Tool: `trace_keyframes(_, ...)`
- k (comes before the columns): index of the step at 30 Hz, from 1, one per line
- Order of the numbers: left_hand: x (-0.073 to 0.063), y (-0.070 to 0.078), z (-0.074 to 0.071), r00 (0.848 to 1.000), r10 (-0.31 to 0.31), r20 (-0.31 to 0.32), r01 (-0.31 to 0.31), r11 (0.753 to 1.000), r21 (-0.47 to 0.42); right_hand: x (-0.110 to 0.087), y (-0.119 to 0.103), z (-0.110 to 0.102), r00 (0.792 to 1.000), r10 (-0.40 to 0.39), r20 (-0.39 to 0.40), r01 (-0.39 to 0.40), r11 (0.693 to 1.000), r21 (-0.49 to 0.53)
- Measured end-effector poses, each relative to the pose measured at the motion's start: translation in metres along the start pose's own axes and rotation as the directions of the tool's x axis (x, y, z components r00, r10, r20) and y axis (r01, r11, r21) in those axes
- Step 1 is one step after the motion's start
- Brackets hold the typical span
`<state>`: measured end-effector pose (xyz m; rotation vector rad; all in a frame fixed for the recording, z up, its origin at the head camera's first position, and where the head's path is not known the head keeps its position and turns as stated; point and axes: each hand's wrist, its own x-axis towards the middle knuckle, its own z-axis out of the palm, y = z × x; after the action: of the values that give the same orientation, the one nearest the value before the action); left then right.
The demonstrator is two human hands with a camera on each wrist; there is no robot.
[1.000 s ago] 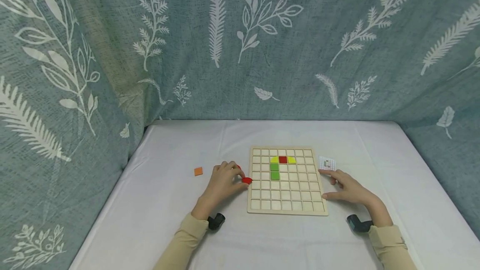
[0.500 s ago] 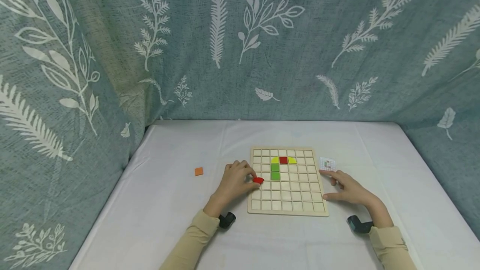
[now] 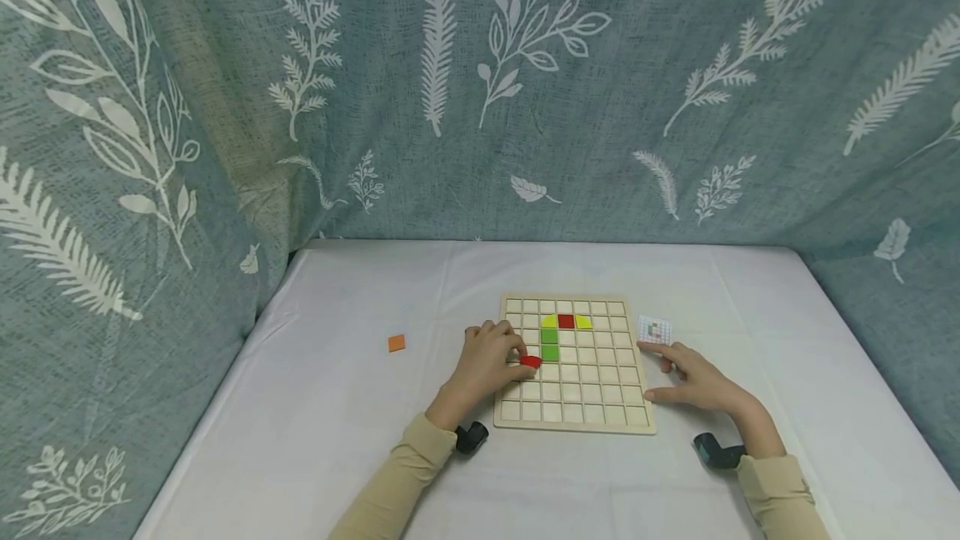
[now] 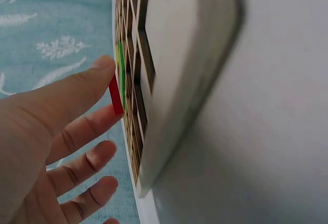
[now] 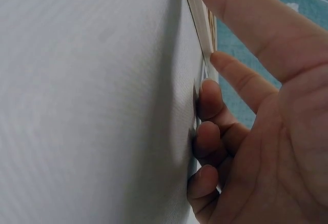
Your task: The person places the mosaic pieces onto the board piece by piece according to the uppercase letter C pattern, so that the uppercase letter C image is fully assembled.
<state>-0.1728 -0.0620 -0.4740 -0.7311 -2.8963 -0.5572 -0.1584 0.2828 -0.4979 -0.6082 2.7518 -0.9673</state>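
My left hand [image 3: 483, 365] pinches a small red tile [image 3: 531, 362] between thumb and index finger, over the left part of a wooden grid board [image 3: 575, 430]. In the left wrist view the red tile [image 4: 116, 96] is seen edge-on and tilted, close to the grid; whether it touches cannot be told. Just right of it on the board lie two green square tiles [image 3: 550, 344] in a column. Above them, a red square tile [image 3: 566, 321] sits between two yellow tiles [image 3: 583, 322]. My right hand [image 3: 693, 377] touches the board's right edge with thumb and index fingertip, its other fingers bent.
An orange square tile [image 3: 396, 343] lies on the white tablecloth [image 3: 315, 407], left of the board. By my right index finger is a small card [image 3: 655, 330] printed with a coloured grid. A patterned blue-green curtain [image 3: 480, 165] hangs behind the table.
My left hand has moved to the right with the red tile, from beside the board's left edge to over its left columns. The right hand stays at the board's right edge.
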Motion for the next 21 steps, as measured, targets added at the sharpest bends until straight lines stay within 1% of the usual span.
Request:
trace_keyframes(7,0.0035,0.0054,0.0043,0.999,-0.029,0.014,0.029,1.000,-0.004,-0.0001,0.0005,0.0009,1.000,-0.018,0.000,0.018,1.000,0.004)
trace_keyframes(13,0.0045,0.0064,0.0070,0.998,-0.042,0.044,0.043,0.999,-0.009,-0.0004,-0.0008,0.0004,1.000,-0.021,0.000,0.021,1.000,0.010)
trace_keyframes(18,0.0036,0.0048,0.0047,0.998,-0.036,0.050,0.037,0.999,-0.016,-0.0005,-0.0017,-0.0001,1.000,-0.003,0.004,0.003,1.000,0.001)
trace_keyframes(21,0.0032,0.0027,0.0021,0.998,-0.022,0.054,0.022,1.000,-0.012,-0.0006,-0.0021,-0.0005,1.000,0.003,0.004,-0.003,1.000,-0.002)
